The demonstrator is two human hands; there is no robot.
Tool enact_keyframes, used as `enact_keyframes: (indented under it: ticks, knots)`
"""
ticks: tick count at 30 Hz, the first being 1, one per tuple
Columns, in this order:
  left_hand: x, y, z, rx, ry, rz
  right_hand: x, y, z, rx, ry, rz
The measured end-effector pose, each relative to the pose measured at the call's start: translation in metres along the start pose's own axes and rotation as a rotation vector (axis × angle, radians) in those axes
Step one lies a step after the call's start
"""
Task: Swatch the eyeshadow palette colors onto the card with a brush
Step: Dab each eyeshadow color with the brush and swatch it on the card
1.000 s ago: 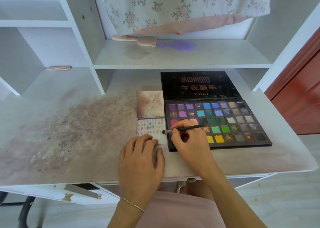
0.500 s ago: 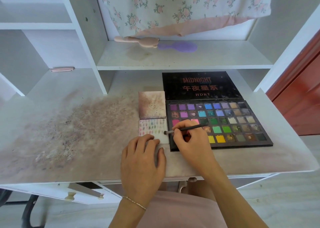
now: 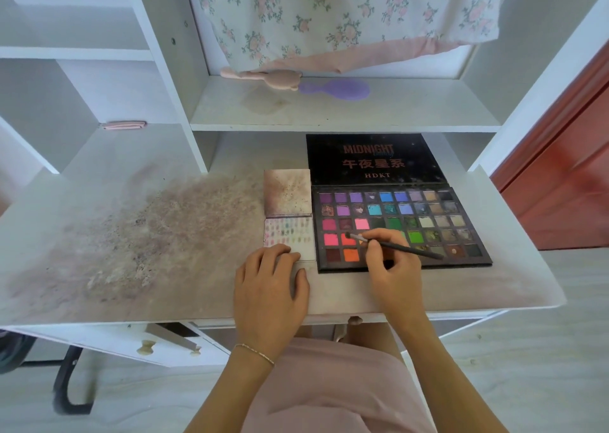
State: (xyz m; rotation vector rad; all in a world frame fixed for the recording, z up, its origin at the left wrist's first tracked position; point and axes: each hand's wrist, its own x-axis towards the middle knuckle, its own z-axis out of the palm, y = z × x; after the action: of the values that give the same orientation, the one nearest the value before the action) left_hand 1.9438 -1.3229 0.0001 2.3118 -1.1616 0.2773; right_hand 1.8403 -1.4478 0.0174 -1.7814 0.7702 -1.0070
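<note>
The right hand (image 3: 390, 268) pinches the brush (image 3: 392, 246) — its tip on a red pan of the palette (image 3: 468, 228). The left hand (image 3: 270, 287) lies flat, fingers relaxed — pressing the card (image 3: 287, 231).

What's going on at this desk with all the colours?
A person is swatching eyeshadow. The right hand pinches a thin brush, its tip over a red pan in the open palette. The left hand rests flat on the desk, fingertips on the near edge of the card beside the palette. The card already carries rows of small colour marks, with bare space left near its bottom edge.
</note>
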Motion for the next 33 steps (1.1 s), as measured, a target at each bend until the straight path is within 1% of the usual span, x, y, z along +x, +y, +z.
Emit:
enact_keyframes:
  ticks: [3, 10, 12, 15, 20, 22, 26, 30, 33]
  knots:
    - [-0.001, 0.0, 0.0, 0.004, 0.005, 0.004, -0.002, 0.0, 0.004, -0.057, -0.091, 0.025]
    - [-0.002, -0.001, 0.001, -0.005, -0.01, 0.002, -0.001, 0.002, 0.005, -0.191, -0.203, -0.057]
    - [-0.002, -0.001, 0.001, -0.015, -0.007, 0.002, -0.001, 0.004, 0.005, -0.221, -0.208, -0.051]
    - [-0.003, -0.002, 0.001, -0.034, 0.005, -0.001, -0.002, 0.006, 0.004, -0.193, -0.167, -0.013]
    - [-0.005, -0.006, 0.0, -0.094, -0.012, 0.023, -0.001, 0.008, 0.005, -0.22, -0.199, -0.02]
    - [-0.006, -0.008, -0.001, -0.113, -0.026, 0.041, -0.002, 0.009, 0.005, -0.205, -0.156, 0.009]
    - [-0.01, -0.015, -0.005, -0.143, -0.014, 0.056, -0.002, 0.003, 0.005, -0.114, -0.086, 0.001]
    - [-0.014, -0.029, -0.008, -0.042, 0.055, 0.057, 0.0, -0.002, 0.012, -0.028, -0.071, 0.014]
    - [-0.016, -0.037, -0.009, 0.015, 0.094, 0.042, -0.002, -0.008, 0.029, 0.051, -0.118, 0.023]
